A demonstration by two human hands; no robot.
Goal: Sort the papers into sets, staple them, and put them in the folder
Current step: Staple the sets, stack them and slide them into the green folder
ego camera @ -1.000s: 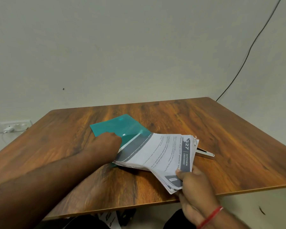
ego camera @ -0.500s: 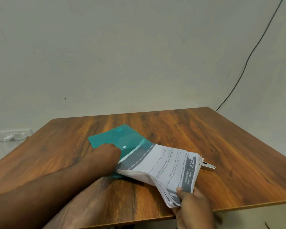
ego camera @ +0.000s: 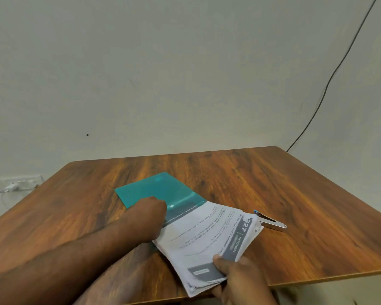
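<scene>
Folder (ego camera: 154,190): teal, translucent plastic, lying flat near the middle of the table (ego camera: 273,183), its open mouth turned toward the person.
Papers (ego camera: 207,234): 1 thick stack of printed white sheets with grey bands; the top sheet shows "27" and "KITCHEN". The far end sits inside the folder's mouth, and a grey band shows through the teal cover. The near end is lifted off the table and reaches to its front edge.
Left hand (ego camera: 150,216): at the folder's mouth, against the left edge of the papers, back of the hand upward. The fingers are hidden under it, so the grip cannot be told.
Right hand (ego camera: 238,280): pinches the near corner of the papers, thumb (ego camera: 220,261) on the top sheet, fingers beneath the stack.
Stapler (ego camera: 271,222): silver metal, lying on the table just behind the right corner of the papers, partly hidden by them.
Cable (ego camera: 330,80): 1 dark lead running down the pale wall (ego camera: 163,73) to the table's far right corner.
Wall socket (ego camera: 13,183): white, low at the left, with a white plug in it.
</scene>
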